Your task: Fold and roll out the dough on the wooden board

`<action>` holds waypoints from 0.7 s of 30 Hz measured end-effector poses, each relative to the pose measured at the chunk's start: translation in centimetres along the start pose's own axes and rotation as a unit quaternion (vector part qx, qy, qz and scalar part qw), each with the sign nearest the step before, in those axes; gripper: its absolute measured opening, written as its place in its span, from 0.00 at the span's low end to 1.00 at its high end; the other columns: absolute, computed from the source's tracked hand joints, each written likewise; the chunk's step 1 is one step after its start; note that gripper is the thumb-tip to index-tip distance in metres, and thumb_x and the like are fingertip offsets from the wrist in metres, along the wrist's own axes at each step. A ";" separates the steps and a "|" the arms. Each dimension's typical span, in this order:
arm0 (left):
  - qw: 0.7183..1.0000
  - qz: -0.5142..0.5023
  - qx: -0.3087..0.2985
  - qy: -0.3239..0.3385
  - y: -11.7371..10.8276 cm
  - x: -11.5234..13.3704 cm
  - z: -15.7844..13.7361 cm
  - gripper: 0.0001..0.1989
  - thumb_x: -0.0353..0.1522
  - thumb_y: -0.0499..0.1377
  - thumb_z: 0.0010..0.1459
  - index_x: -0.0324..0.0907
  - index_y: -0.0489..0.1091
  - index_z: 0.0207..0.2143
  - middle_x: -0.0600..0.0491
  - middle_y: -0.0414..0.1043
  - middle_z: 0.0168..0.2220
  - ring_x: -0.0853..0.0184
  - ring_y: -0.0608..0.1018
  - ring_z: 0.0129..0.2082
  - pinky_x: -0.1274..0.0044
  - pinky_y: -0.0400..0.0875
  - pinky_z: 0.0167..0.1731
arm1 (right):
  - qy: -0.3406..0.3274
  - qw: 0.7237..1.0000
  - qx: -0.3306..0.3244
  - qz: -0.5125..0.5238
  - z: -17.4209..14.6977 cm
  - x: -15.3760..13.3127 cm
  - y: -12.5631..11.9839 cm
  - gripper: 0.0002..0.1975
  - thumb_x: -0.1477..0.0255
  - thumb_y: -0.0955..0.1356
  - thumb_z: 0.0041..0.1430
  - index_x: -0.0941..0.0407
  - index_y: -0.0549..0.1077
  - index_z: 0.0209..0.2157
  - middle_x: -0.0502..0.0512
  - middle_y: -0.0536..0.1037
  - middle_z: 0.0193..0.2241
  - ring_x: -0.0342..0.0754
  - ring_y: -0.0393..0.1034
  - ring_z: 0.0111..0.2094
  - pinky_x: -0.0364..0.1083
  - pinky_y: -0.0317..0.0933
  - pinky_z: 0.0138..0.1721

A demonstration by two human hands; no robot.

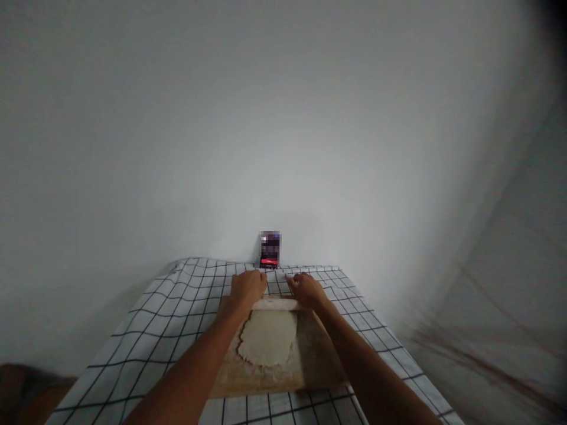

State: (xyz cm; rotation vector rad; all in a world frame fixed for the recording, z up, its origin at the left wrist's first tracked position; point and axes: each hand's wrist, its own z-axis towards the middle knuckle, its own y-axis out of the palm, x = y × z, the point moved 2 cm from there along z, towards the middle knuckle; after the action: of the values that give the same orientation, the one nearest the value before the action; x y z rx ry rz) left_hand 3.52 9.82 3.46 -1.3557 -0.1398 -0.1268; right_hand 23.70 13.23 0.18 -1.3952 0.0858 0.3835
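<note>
A pale, flattened sheet of dough (269, 337) with a ragged edge lies on a wooden board (319, 360). Across the far side of the dough runs a light, floury rolling pin (277, 303). At its left end is my left hand (248, 287), fingers curled and closed over the pin. My right hand (306, 289) is closed in the same way at the right end. Both hands and forearms cover the ends of the pin. The thumb sides face each other, with a gap between them.
Beneath the board spreads a white cloth with black checked lines (168, 319) over the table. A phone (270, 250) with a lit, blurred screen leans against the white wall (274, 130) at the table's far edge. Something brown (31, 392) shows at the lower left.
</note>
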 end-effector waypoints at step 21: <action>0.998 -0.041 -0.010 -0.048 0.4 -0.4 -1.2 0.21 0.38 0.52 0.71 0.37 0.82 0.46 0.34 0.85 0.50 0.46 0.85 0.54 0.55 0.71 0.56 | -0.059 0.998 -0.022 -0.028 -1.4 0.1 0.4 0.25 0.62 0.56 0.82 0.55 0.83 0.49 0.63 0.84 0.53 0.52 0.78 0.54 0.47 0.66 0.53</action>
State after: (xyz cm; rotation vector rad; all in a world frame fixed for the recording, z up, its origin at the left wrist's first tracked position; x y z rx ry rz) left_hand 3.23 8.73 2.76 -1.3766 -0.2770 -0.1323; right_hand 23.88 11.91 -0.50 -1.4122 -0.0584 0.4220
